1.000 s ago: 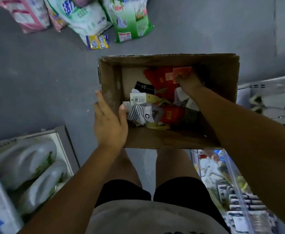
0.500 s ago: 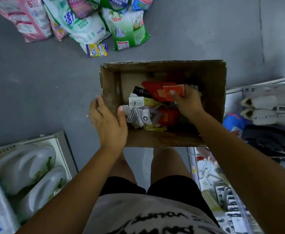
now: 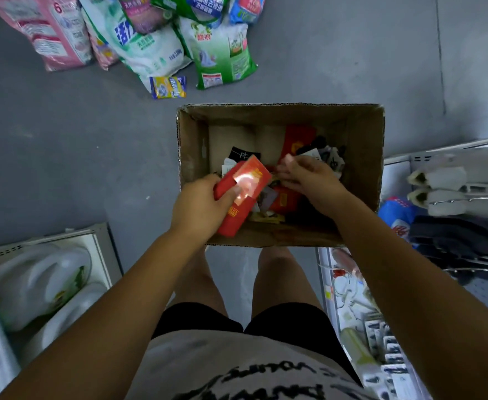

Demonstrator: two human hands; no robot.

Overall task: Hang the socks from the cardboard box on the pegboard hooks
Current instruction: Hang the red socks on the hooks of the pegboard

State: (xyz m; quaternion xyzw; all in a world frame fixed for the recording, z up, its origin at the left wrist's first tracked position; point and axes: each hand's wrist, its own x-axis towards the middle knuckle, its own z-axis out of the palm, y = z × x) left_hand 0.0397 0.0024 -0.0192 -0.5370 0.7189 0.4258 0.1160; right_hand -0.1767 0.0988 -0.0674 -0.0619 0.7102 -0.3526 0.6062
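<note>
We'd call the cardboard box plain brown corrugated stuff, matt and a bit rough, with a ragged cut rim. The red sock pack has a glossy plastic wrap that's catching a bright glare. The detergent bags are shiny printed plastic too. The floor looks like matt grey concrete to us, slightly scuffed. The hooks look like bright bare metal.

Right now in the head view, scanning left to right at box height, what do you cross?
grey floor → left hand → red sock pack that it grips → right hand → right wall of the cardboard box → white goods hanging on the rack
</note>
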